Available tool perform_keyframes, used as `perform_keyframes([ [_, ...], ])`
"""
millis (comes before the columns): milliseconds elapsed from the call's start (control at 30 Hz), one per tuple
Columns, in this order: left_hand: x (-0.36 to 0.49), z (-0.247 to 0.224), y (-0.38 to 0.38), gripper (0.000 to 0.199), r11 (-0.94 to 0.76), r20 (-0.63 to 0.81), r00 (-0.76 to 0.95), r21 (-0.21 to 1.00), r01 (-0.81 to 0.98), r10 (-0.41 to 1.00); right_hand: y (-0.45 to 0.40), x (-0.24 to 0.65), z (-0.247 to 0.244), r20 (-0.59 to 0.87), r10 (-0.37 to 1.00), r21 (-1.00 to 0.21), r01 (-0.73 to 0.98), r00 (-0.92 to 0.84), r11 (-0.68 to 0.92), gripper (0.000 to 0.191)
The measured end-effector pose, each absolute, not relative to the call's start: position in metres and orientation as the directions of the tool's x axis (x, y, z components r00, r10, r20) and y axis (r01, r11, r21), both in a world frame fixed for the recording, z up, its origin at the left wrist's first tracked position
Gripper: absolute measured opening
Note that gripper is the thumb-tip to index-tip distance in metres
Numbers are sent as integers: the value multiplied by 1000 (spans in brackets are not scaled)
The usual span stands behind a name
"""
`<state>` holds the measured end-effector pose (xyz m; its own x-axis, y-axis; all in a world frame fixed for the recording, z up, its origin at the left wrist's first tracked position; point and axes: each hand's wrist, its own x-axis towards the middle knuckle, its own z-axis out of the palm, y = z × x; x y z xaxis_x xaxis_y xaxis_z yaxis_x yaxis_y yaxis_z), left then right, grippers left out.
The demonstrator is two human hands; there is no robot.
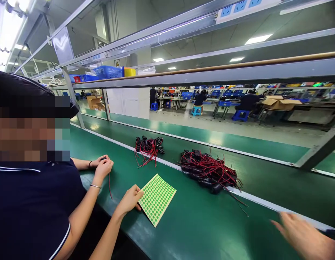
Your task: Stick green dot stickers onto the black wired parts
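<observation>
My left hand [129, 199] pinches the left edge of a pale yellow sheet of round green stickers [158, 200] above the green bench. At the lower right my right hand [305, 233] is smeared by motion. Its thumb stands apart from the fingers, and I see nothing held in it. Between my hands, farther back, lies a large pile of black cylindrical parts with red and black wires [209, 168]. A smaller pile of similar wired parts [149, 146] sits to its left, behind the sticker sheet.
A co-worker in a dark shirt [29, 206] sits close on my left, their hands [102, 166] around a small black part with a red wire. A white strip [254, 196] runs along the green bench [199, 224]. Metal posts hold a shelf with blue baskets [109, 72] overhead.
</observation>
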<state>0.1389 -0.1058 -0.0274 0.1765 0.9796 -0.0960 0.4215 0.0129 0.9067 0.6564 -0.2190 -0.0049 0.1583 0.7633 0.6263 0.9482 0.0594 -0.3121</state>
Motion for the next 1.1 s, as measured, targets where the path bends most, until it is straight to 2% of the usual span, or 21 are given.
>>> perform_keyframes([
  [133, 149, -39, -119, 57, 79, -111, 201, 984, 161, 973, -193, 527, -7, 516, 854, -332, 902, -72, 277, 20],
  [233, 159, -47, -126, 67, 109, -112, 176, 994, 24, 978, -185, 427, -16, 465, 844, -355, 817, -268, 455, 17],
  [367, 170, -52, -135, 71, 118, -106, 132, 989, -92, 986, -181, 351, -28, 477, 811, -360, 766, -339, 532, 9],
  [667, 180, -53, -146, 68, 105, -90, 84, 974, -200, 992, -175, 340, -48, 573, 755, -280, 789, -319, 546, 11],
  [900, 180, -41, -149, 68, 106, -88, 101, 977, -184, 991, -178, 336, -51, 640, 698, -209, 802, -321, 560, 13],
  [1100, 177, -36, -147, 64, 144, -127, 111, 976, -162, 986, -175, 329, -56, 678, 634, -89, 816, -371, 572, 21],
])
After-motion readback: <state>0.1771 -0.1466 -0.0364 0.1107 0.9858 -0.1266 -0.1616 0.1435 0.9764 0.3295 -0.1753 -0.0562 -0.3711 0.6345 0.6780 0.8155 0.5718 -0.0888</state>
